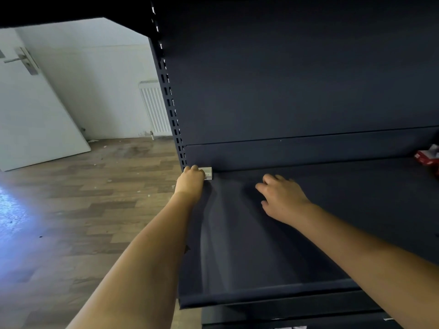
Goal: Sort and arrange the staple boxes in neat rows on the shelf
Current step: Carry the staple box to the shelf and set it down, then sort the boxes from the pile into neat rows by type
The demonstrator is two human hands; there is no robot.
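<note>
A: Any writing you can read?

B: None. The white box (208, 173) is too small and half hidden; the red boxes (427, 156) at the right edge are blurred.

A: Where's the white box?

B: At the shelf's (308, 245) back left corner, against the slotted upright (171, 100).

A: And the hands?

B: Left hand (191, 182) reaches out straight-armed, fingers curled round the box, grip clamped on it. Right hand (282, 198) hovers palm-down over the shelf nearby, fingers loosely bent, holding nothing.
</note>
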